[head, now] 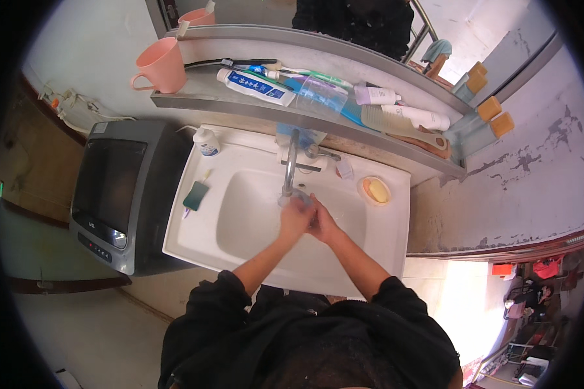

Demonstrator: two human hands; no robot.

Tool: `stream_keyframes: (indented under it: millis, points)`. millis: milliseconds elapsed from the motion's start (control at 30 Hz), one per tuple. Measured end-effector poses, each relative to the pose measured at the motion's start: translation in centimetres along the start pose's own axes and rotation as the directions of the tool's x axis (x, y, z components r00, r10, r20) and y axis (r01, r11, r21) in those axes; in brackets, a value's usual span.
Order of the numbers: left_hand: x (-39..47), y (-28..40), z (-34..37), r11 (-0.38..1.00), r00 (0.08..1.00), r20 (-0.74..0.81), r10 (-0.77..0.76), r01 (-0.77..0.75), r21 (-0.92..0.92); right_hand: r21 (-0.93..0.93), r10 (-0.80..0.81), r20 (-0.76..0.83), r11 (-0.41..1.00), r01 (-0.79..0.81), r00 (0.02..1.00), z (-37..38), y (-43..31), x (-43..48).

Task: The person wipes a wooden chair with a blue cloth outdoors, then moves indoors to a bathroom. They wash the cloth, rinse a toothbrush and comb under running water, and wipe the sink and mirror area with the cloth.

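Note:
Both hands are together over the white washbasin (253,233), just below the spout of the chrome faucet (290,170). My left hand (296,214) is blurred and overlaps my right hand (324,221), whose fingers curl upward beside it. Right under the spout, at the fingers of my left hand, there is a clear roundish shape (299,196). It may be a transparent cup or splashing water; the blur does not settle which. The palms and whatever lies between them are hidden.
On the basin rim are a green scouring sponge (195,195), a white pump bottle (206,142) and a soap dish with yellow soap (377,191). A mirror shelf (190,99) holds a pink mug (161,65), toothpaste (256,87) and combs. A top-loading washing machine (126,194) stands left.

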State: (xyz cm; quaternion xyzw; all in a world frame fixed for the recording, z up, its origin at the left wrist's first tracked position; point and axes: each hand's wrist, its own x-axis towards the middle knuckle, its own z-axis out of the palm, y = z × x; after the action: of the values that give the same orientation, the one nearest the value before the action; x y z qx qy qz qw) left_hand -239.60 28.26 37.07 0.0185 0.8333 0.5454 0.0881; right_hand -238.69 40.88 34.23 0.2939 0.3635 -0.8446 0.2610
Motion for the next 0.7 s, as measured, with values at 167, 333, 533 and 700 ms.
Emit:
stream_keyframes:
  millis: [167, 333, 533, 700]
  points:
    - [1.7, -4.9, -1.2, 0.954, 0.961, -0.141, 0.238, -0.203, 0.221, 0.364, -0.290, 0.175, 0.907, 0.212, 0.941, 3.8, 5.6, 4.9]
    - [4.6, -13.0, 1.9, 0.977, 0.940, -0.338, -0.048, -0.026, -0.211, 0.001, -0.197, 0.009, 0.980, 0.197, 0.980, 8.6, 5.9, 3.8]
    - [4.2, -14.3, 1.1, 0.870, 0.990, 0.003, 0.142, -0.127, 0.476, 0.133, -0.183, -0.132, 0.971, 0.201, 0.974, 6.6, 5.3, 3.7]
    - [1.5, -5.3, -2.6, 0.853, 0.954, 0.052, -0.295, 0.288, -0.436, 0.018, -0.406, -0.014, 0.914, 0.406, 0.914, 5.4, 7.1, 4.0]
